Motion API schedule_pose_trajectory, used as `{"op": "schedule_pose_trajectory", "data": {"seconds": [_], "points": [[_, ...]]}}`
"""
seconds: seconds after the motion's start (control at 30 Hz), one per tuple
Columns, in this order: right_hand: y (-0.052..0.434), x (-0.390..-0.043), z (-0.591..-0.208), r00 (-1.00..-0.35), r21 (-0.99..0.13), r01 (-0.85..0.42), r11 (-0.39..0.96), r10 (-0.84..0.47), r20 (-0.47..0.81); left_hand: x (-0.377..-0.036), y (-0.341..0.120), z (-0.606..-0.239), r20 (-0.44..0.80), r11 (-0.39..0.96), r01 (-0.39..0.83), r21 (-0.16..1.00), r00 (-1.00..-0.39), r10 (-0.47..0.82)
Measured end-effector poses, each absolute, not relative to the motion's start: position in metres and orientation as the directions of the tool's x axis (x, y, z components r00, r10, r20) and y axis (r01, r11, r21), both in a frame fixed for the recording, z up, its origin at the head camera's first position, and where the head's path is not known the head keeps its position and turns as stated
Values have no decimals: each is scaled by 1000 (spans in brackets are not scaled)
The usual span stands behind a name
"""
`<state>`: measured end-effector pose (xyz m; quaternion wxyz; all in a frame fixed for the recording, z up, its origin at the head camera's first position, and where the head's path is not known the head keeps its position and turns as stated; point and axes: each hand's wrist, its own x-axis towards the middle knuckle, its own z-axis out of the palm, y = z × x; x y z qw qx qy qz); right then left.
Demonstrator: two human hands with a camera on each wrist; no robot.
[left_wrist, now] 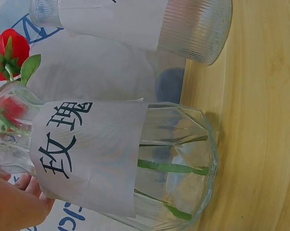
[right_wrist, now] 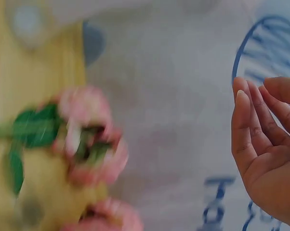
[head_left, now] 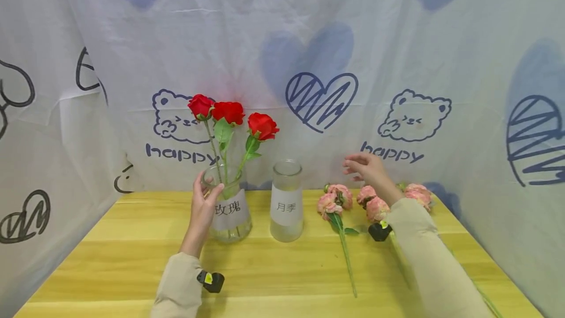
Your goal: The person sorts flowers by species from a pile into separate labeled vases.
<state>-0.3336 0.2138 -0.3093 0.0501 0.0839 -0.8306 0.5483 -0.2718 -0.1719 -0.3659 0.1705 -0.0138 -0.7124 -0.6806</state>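
Observation:
My left hand [head_left: 204,212] holds a wide glass vase [head_left: 245,225] by its neck, thumb towards me. Three red roses [head_left: 228,113] stand in this vase, their stems reaching close to its base. In the left wrist view its white label [left_wrist: 87,154] carries black characters, and part of the hand is cut off by the frame's edge. My right hand [head_left: 371,173] is raised with nothing in it, its fingers loosely bent. Below and left of that hand lies a pink flower stem [head_left: 330,205] with several blooms, blurred in the right wrist view.
A narrower, labelled glass vase [head_left: 287,232] stands right of the roses' vase. More pink flowers [head_left: 376,208] lie on the wooden table [head_left: 273,278], partly hidden by my right arm. A printed cloth [head_left: 247,28] hangs behind and at both sides.

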Motion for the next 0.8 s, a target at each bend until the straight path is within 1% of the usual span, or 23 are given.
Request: {"op": "schedule_pose_trajectory", "data": {"seconds": [0.3,0.43,0.53,0.7,0.8], "points": [[282,-319,-347,-996,-844,-78,531,-6,88,-269,-173,-366,266,81,255,964,-940,-213],[308,-313,-365,-997,-832,-66,550,2,81,-269,-173,-366,264,77,253,964,-942,-210],[321,-309,-377,-993,-829,-109,549,-26,114,-269,-172,-365,261,71,252,965,-942,-210],[338,-302,-390,-969,-780,-237,579,-79,235,-270,-172,-365,264,67,256,964,-942,-208],[347,-297,-397,-964,-749,-255,612,-99,247,-270,-172,-365,265,68,257,964,-942,-208]]}}
